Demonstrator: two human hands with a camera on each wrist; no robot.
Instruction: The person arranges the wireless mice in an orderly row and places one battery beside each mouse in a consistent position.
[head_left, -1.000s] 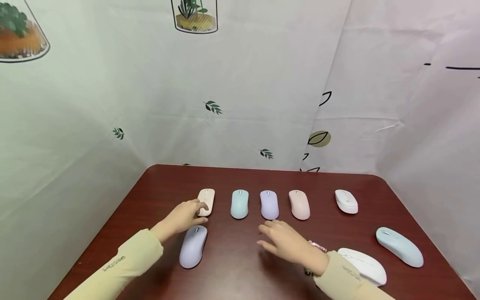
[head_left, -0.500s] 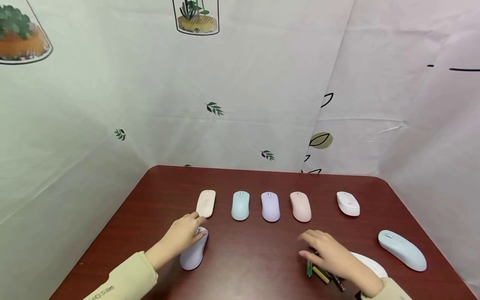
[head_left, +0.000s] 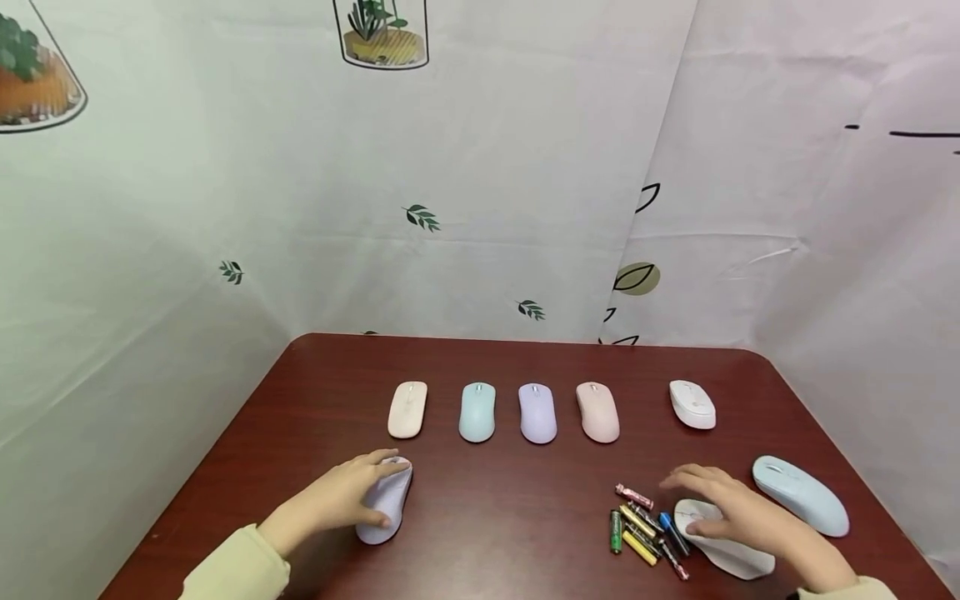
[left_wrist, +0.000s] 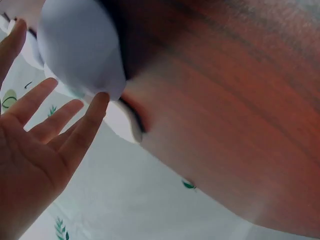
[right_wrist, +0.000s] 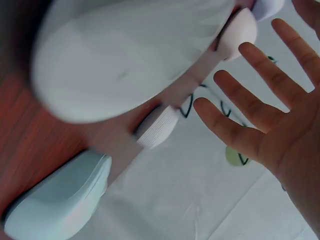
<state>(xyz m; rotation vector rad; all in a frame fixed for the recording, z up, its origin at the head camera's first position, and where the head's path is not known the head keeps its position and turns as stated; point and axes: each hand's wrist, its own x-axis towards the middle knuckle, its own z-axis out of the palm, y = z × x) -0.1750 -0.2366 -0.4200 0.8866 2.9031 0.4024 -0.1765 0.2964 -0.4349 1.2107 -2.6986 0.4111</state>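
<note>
My left hand (head_left: 333, 500) reaches over a lavender computer mouse (head_left: 392, 493) at the left front, covering part of it. In the left wrist view its fingers are spread beside that mouse (left_wrist: 80, 45), not curled round it. At the right front, my right hand (head_left: 738, 510) is over a white mouse (head_left: 733, 557). Its fingers look straight and spread in the right wrist view, with the white mouse (right_wrist: 125, 60) large in front of the palm. Just left of that mouse lies a loose pile of small batteries (head_left: 639, 533), several colours mixed.
Along the back stand a cream mouse (head_left: 407, 410), a light-blue mouse (head_left: 477, 412), a second lavender mouse (head_left: 537, 413), a pink mouse (head_left: 597, 412) and a small white mouse (head_left: 692, 404). Another light-blue mouse (head_left: 801, 496) lies at the right. Patterned cloth (head_left: 480, 167) surrounds the dark red table (head_left: 480, 517).
The left hand has drawn back from the cream mouse to the front lavender mouse. The right hand has moved right, past the batteries, to the white mouse, uncovering the batteries.
</note>
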